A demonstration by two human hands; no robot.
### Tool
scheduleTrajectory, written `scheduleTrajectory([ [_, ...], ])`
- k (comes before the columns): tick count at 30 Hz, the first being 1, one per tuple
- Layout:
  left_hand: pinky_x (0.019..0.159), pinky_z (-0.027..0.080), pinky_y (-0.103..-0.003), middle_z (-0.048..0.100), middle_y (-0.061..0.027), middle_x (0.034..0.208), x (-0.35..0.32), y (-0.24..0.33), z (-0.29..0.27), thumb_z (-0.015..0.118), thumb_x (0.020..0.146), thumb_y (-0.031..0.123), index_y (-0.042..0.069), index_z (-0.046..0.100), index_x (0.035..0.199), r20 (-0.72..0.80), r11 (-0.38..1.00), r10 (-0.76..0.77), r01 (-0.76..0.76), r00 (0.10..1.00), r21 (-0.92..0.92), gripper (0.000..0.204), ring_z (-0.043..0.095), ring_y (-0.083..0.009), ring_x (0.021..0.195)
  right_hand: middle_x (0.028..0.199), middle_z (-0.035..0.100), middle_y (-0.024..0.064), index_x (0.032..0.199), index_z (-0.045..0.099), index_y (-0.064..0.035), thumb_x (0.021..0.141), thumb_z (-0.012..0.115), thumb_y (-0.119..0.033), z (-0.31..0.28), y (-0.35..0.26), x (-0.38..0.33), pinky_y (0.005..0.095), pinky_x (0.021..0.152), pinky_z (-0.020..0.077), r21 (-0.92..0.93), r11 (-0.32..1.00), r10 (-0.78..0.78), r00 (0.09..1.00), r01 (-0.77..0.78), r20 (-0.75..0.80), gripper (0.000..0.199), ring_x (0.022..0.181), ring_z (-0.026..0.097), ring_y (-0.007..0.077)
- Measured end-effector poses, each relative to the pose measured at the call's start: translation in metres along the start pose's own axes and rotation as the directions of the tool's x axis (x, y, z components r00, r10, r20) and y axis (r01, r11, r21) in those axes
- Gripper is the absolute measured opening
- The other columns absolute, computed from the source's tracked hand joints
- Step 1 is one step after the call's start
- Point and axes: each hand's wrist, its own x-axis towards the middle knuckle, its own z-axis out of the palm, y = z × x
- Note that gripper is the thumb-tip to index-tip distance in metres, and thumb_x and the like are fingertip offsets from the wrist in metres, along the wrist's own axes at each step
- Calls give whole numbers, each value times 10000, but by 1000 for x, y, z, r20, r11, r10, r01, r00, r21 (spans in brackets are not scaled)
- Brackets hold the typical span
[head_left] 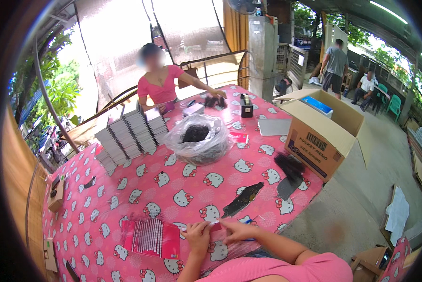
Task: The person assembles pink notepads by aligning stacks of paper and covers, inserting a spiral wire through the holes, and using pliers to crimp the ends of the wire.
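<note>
At the near edge of the table, my left hand (197,235) is closed, its fingertips pinching a small red-and-white piece (215,226); its exact kind is too small to tell. My right hand (239,231) has its thumb and forefinger at the other end of that piece. Left of my left hand lies an overlapping row of red-covered spiral notebooks (150,237), white bindings showing. Beyond my right hand is a black, jagged-edged sheet (243,199). Something thin with a blue end (249,221) lies beside my right hand, partly hidden.
A pink patterned cloth (182,197) covers the table. Notebook stacks (131,131), a plastic bag of black strands (199,141), a tape dispenser (246,106) and an open cardboard box (319,136) stand farther back. Across sits a co-worker (161,87), one hand at a black bundle (215,101).
</note>
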Motion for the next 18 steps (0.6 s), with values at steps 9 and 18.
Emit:
scheduleTrajectory([
  [9, 972, 166, -621, 651, 37, 833, -9, 7, -9, 706, 749, 268, 174, 709, 813, 8, 1000, 14, -14, 1000, 8, 114, 544, -181, 884, 801, 572, 112, 1061, 652, -72, 813, 658, -210, -44, -2, -8, 302, 685, 464, -102, 971, -236, 925, 215, -296, 284, 771, 575, 212],
  [18, 983, 164, -570, 647, 30, 797, -10, 12, -8, 748, 701, 318, 186, 709, 796, -2, 999, 39, -39, 999, 10, 168, 535, -168, 861, 768, 604, 65, 948, 708, -80, 780, 699, -252, -8, -10, 12, 277, 590, 446, -182, 975, -199, 872, 129, -447, 241, 654, 564, 145],
])
